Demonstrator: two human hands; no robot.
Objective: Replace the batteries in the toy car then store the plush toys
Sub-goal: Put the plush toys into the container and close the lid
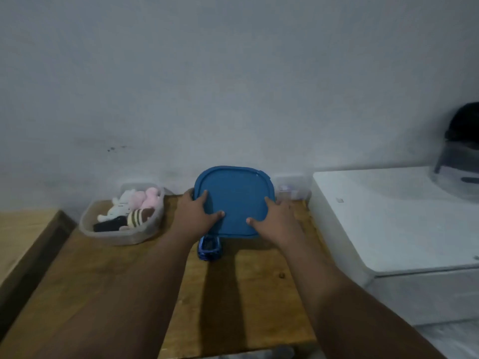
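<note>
**Over the wooden table (246, 294), both my hands hold a blue lid (234, 198)**

At the middle of the table, close to the pale wall (233, 86), I am holding a rounded square blue lid by its two sides. My left hand (195, 216) grips the left edge and my right hand (280, 221) grips the right edge. Each thumb lies flat across the lid's top face and points inward, and the two thumb tips are near each other but apart. Most of my other fingers curl around the edges, out of sight behind the lid. The lid's top face is turned toward me, and I cannot tell what lies under it.

Just below the lid's near edge, between my wrists, a shiny blue toy car (209, 251) sits on the wood, partly hidden by the lid. To my left, well apart from the lid, stands a clear tub (114, 239) without a cover. Inside it lie the plush toys (129, 208): white, pink, a brown striped one and a black one. Behind the lid on the right, a small clear box (291, 189) stands against the wall. A white appliance (388, 224) stands beside the table's right edge.
</note>
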